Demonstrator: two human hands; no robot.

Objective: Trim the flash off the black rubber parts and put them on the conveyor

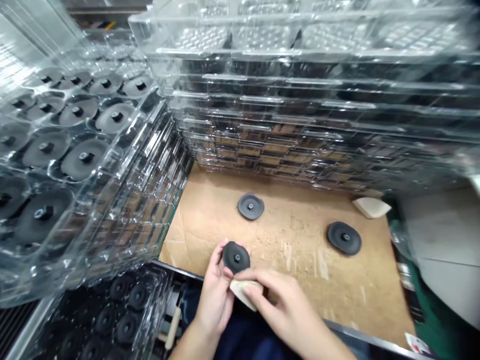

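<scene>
My left hand (215, 295) grips a dark grey rubber disc (237, 257) by its rim, near the front edge of the cardboard-covered table (288, 295). A small metal-tipped stub stands at the disc's middle and faces up. In my right hand (279, 297) a cream-coloured wedge-shaped pad (243, 292) is pinched between thumb and fingers, close against the lower edge of the disc. Ahead of my hands another such disc (251, 206) lies on the cardboard, and a further dark disc (344, 238) lies to the right.
A tall stack of clear plastic trays (262, 110) walls the back. At the left, stacked trays (123, 165) hold several dark discs. Below left is another tray of discs (107, 317), with a wooden-handled tool (173, 327) beside it. A white wedge (372, 207) lies far right.
</scene>
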